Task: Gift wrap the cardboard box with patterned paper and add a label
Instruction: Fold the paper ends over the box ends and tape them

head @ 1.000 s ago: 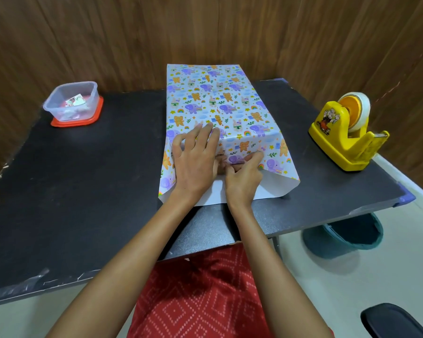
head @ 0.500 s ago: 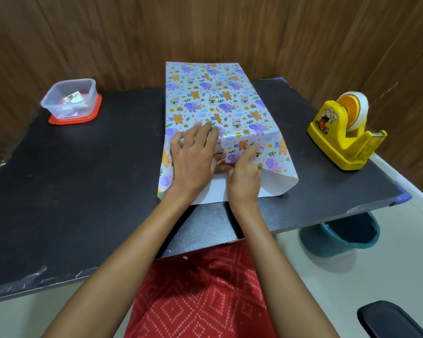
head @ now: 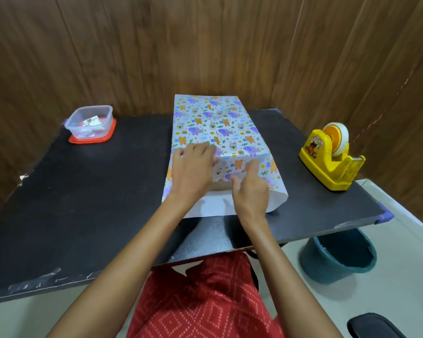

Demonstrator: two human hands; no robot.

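Patterned paper (head: 215, 123) with purple elephants and orange bears covers the cardboard box on the black table (head: 83, 191). Only a sliver of brown box (head: 221, 185) shows at the near end, between my hands. My left hand (head: 193, 173) lies flat on the near left part of the paper, fingers spread. My right hand (head: 250, 191) pinches the paper's near edge with thumb and forefinger. The white underside of the paper (head: 213, 207) sticks out toward me beyond the box.
A yellow tape dispenser (head: 330, 158) stands at the table's right edge. A clear plastic container (head: 89, 121) on a red lid, holding small labels, sits at the back left. A teal bin (head: 340, 256) stands on the floor below the right corner. Wooden walls close in behind.
My head has lifted, so the view shows more wall. My right hand has shifted a little right along the paper's near edge. My left hand stays pressed on the paper.
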